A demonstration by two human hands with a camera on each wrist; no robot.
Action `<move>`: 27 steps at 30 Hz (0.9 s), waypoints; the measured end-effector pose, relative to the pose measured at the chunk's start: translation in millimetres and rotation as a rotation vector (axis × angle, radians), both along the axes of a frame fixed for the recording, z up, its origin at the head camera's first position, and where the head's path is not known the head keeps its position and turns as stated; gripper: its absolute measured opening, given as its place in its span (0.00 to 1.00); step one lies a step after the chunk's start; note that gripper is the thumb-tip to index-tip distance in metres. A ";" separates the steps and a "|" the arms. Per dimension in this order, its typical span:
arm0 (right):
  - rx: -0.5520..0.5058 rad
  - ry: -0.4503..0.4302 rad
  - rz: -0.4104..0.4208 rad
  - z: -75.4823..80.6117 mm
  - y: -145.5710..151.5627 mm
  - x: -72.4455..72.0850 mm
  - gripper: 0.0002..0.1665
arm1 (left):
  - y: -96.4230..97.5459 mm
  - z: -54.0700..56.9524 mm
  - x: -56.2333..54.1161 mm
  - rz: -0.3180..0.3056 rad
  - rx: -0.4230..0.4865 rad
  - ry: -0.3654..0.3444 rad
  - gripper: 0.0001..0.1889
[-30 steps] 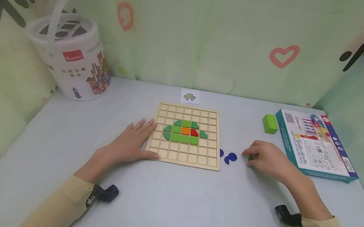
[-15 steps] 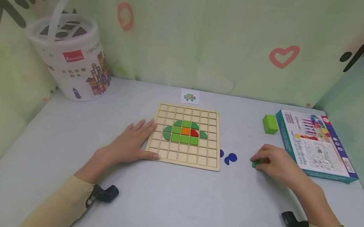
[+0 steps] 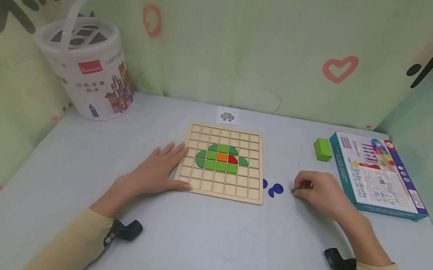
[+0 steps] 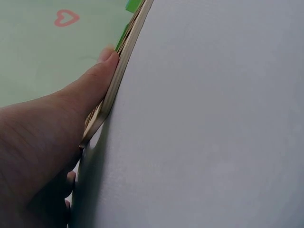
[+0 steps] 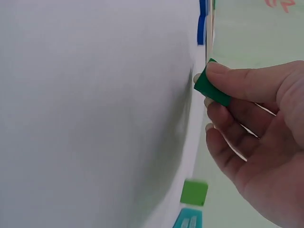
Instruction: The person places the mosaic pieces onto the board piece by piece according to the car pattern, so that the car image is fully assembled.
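My right hand (image 3: 323, 193) pinches a small dark green tile (image 5: 211, 88) between thumb and fingers, just over the table right of the wooden grid board (image 3: 218, 191). Much of the tile is covered by the thumb. My left hand (image 3: 158, 168) rests against the board's left side with fingers straight, its thumb (image 4: 102, 66) lying on the near left corner. Several green tiles (image 3: 209, 164) fill squares in the middle of the board, along with an orange tile (image 3: 222, 157) and a red tile (image 3: 233, 159) with a rounded corner.
Dark blue pieces (image 3: 278, 188) lie by the board's right edge. A small picture card (image 3: 227, 116) is behind the board. At the right are a light green block (image 3: 323, 150) and a flat teal-sided box (image 3: 382, 178). A white bucket (image 3: 86, 78) stands at the back left.
My right hand shifted right with the green tile close to the table, then came back left with the tile tilted in its grip. My left hand has stayed on the board.
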State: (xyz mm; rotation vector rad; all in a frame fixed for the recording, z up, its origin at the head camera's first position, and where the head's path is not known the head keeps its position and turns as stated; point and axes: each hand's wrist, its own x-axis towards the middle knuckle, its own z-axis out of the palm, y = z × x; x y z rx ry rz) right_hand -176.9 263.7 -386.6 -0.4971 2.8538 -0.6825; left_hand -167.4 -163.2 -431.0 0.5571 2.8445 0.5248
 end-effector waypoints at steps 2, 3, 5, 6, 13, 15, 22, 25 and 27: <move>-0.032 0.013 -0.007 -0.4 -7.0 -1.9 0.06 | -0.1 -0.3 -0.1 0.003 -0.003 0.002 0.57; -0.049 0.016 -0.010 -0.6 -10.9 -3.0 0.07 | -0.2 -0.4 -0.1 0.005 -0.004 0.000 0.57; -0.076 0.019 -0.013 -1.2 -19.1 -5.4 0.11 | -0.5 -0.9 -0.1 0.008 -0.006 0.000 0.57; -0.084 0.020 -0.012 -1.5 -23.4 -6.6 0.13 | -0.6 -1.1 -0.1 0.009 -0.007 0.000 0.57; -0.132 0.031 -0.015 -2.7 -53.3 -13.1 0.16 | -1.0 -0.8 0.0 0.003 -0.003 -0.004 0.57; -0.159 0.037 -0.025 -3.1 -61.8 -15.3 0.13 | -0.9 0.0 0.1 0.002 -0.001 -0.006 0.57; -0.218 0.003 -0.046 -4.4 -91.9 -23.0 0.09 | -0.8 -0.8 -0.8 -0.004 -0.005 0.002 0.57; -0.247 -0.010 -0.049 -4.6 -101.9 -25.2 0.07 | -0.6 -1.8 -1.3 -0.006 -0.006 0.003 0.57; -0.264 -0.012 -0.051 -5.3 -107.0 -26.7 0.06 | -0.4 -1.7 -1.2 -0.005 -0.005 0.001 0.58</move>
